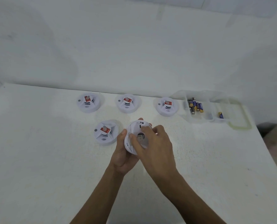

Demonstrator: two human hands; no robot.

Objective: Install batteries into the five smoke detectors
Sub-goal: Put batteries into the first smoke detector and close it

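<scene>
My left hand cups a white smoke detector from below, its underside turned up towards me. My right hand lies over that underside with fingers curled on its back plate. Several other white detectors sit face up with red stickers: three in a far row and one nearer at the left. Several blue and gold batteries lie in a clear plastic box at the far right, and a single battery lies in another compartment.
Everything rests on a white table against a white wall. The box's open clear lid lies to its right, near the table's right edge.
</scene>
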